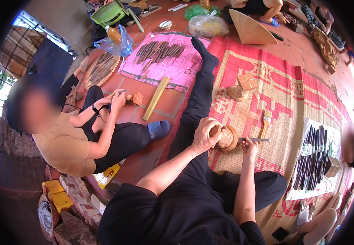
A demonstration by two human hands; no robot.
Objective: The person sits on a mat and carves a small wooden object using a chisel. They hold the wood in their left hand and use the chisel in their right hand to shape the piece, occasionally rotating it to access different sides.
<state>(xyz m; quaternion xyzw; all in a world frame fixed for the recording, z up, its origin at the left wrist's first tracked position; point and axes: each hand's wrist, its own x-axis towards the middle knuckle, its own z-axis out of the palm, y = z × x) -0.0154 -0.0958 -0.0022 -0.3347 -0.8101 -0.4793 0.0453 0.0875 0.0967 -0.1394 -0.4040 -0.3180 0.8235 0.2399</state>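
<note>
My left hand (205, 135) is closed around a carved, rounded wooden piece (226, 139) with a ring-like rim, held above my lap. In my right hand (249, 148) is a thin, dark, flat-bladed tool (260, 140), either a file or a chisel. Its left end meets the edge of the wooden piece. Beyond my hands, a similar wooden piece with a square block on top (247, 82) rests on the mat. A flat paintbrush (265, 121) with a wooden handle lies to the right of my right hand.
I sit on a red-and-straw woven mat (283, 143). Rows of dark tools lie on a white sheet (335, 143) at right and a pink cloth (132, 67) at far left. A co-worker (66, 134) sits at left, near a yellow wooden bar (156, 98). A conical hat (250, 30) stands farther off.
</note>
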